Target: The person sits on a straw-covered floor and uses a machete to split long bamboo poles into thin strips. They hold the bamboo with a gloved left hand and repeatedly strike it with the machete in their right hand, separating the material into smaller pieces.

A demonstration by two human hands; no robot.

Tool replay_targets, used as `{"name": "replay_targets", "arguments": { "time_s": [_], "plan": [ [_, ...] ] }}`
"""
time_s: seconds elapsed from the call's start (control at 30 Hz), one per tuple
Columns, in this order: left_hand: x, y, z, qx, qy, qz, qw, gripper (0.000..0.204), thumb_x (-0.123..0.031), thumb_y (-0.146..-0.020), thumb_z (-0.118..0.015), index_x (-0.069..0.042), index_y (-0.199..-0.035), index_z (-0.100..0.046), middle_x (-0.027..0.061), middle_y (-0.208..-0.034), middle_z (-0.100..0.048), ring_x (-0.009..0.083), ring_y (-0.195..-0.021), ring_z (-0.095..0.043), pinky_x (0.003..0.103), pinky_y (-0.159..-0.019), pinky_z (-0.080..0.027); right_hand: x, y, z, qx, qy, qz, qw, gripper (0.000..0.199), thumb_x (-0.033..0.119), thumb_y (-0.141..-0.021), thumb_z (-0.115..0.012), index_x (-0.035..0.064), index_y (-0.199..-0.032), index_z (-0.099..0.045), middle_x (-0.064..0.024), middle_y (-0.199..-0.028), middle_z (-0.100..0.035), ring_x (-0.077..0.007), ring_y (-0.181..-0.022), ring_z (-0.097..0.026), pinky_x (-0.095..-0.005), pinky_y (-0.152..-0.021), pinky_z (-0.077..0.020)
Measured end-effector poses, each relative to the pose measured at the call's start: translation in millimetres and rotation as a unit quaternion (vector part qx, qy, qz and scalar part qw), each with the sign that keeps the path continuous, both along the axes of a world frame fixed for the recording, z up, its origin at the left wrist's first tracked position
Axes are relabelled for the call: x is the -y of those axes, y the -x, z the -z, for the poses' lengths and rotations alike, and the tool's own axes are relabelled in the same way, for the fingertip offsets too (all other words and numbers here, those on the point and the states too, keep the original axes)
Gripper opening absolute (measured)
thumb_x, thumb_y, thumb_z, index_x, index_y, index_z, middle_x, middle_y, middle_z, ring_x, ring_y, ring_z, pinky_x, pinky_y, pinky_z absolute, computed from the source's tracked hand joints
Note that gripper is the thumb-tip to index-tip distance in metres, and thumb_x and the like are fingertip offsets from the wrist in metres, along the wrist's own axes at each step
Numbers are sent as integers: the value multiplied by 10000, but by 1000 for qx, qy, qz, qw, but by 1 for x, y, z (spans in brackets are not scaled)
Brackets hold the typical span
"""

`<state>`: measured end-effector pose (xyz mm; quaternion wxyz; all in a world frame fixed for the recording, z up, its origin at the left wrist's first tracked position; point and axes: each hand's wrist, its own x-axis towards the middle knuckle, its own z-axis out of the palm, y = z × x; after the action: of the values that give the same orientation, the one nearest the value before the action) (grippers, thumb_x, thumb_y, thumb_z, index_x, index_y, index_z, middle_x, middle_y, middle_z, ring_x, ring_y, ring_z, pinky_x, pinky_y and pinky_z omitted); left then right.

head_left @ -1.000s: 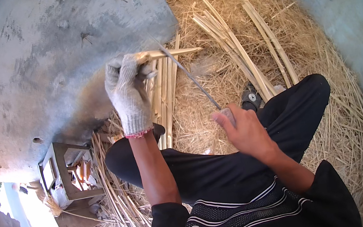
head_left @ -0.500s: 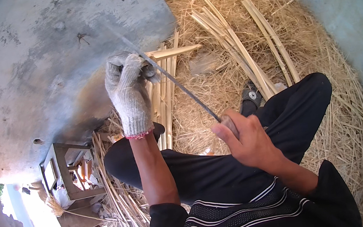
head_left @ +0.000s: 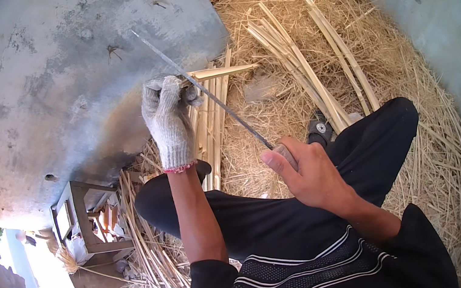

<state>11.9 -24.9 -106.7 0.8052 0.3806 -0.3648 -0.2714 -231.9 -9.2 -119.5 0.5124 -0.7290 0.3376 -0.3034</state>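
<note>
My left hand [head_left: 169, 118], in a grey-white knitted glove with a red cuff edge, is closed around a pale split bamboo strip [head_left: 227, 71]. The strip's tapered end sticks out to the right of the fist. In my bare right hand [head_left: 315, 173] is the wooden handle of a long, narrow knife [head_left: 228, 111]. Its dark blade slants up and left, crossing the strip close to the gloved fingers, with the tip beyond the fist. From this angle I cannot tell how deep the edge sits in the strip.
Split strips [head_left: 216, 125] lie just right of my left forearm. Farther off, more strips [head_left: 297, 61] and another pair [head_left: 343, 50] rest on a heap of shavings [head_left: 396, 71]. A wooden stool [head_left: 110, 246] lies at left, beneath a plastered wall [head_left: 57, 69].
The blade, blurred before, is sharp now. My right hand has shifted slightly left. The gloved hand sits slightly lower and farther right in the picture, still holding the strip; the surroundings have shifted slightly too.
</note>
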Motion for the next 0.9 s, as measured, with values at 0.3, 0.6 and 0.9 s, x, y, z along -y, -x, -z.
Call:
{"name": "replay_targets", "arguments": {
  "time_s": [0.3, 0.6, 0.9],
  "plan": [
    [-1, -5, 1, -11, -3, -24, 1000, 71, -34, -903, -618, -61, -866, -563, 77, -782, -621, 156, -622, -592, 295, -526, -511, -7, -9, 12, 12, 33, -6, 999, 430, 363, -937, -621, -36, -786, -563, -187, -584, -572, -327, -482, -590, -407, -462, -430],
    [-2, -12, 11, -11, 14, -17, 1000, 31, -100, -928, -598, -71, -932, -587, 37, -842, -619, 144, -704, -608, 264, -631, -513, -11, 1, -18, 2, -12, -19, 1000, 378, 313, -940, -624, -26, -786, -563, -177, -573, -559, -316, -473, -571, -388, -479, -427],
    [3, -2, 9, -26, 0, -16, 1000, 47, -59, -899, -611, -70, -941, -592, 12, -811, -591, 115, -699, -597, 253, -617, -521, -10, -10, 1, 17, -8, -18, 1000, 369, 323, -955, -606, -3, -804, -525, -112, -523, -510, -273, -447, -560, -369, -452, -423]
  ]
}}
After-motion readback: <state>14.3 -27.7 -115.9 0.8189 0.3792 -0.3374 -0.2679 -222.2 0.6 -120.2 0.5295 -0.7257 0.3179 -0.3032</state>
